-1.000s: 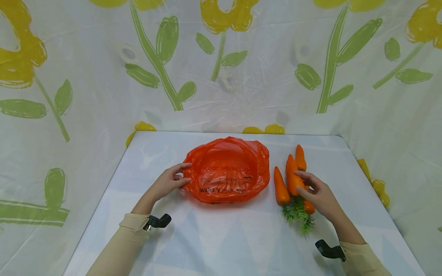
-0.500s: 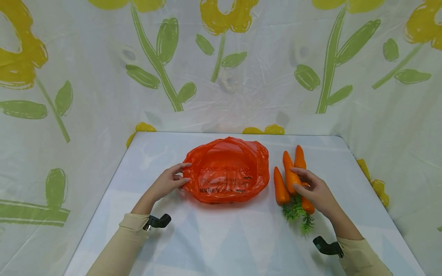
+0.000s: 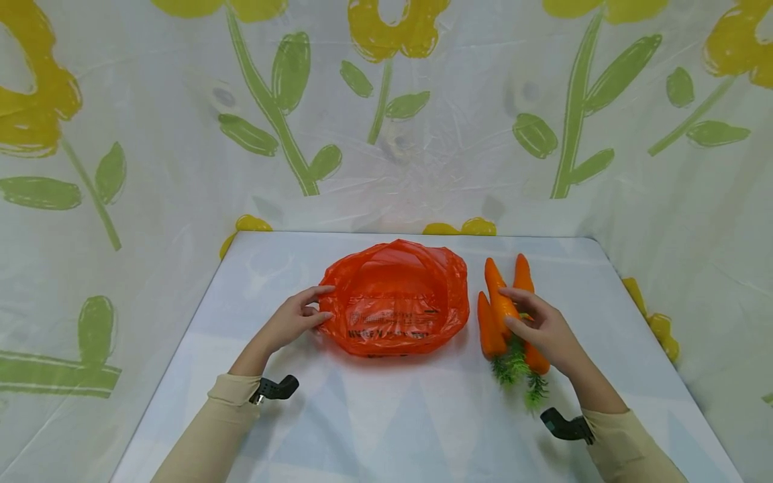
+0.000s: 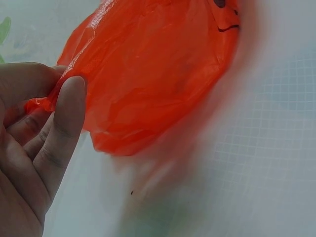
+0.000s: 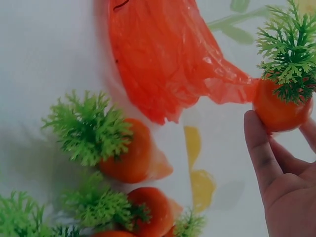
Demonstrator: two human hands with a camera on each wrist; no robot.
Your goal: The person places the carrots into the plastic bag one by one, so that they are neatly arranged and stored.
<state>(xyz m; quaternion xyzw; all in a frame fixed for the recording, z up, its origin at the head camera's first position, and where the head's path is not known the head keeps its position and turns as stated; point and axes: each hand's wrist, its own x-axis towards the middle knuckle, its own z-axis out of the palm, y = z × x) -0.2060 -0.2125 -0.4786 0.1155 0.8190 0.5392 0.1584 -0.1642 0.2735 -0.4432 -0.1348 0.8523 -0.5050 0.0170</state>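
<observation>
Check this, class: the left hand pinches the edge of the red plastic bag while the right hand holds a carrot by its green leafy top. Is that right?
Not quite: the right wrist view shows the right hand holding the carrot by its orange body, not its green leafy top. The left hand does pinch the edge of the red plastic bag.

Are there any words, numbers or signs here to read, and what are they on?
Nothing reads clearly.
Red bag, big black print: too blurred to read.
Red bag, smaller print above it: too small to read.
Carrots: no writing visible.
</observation>
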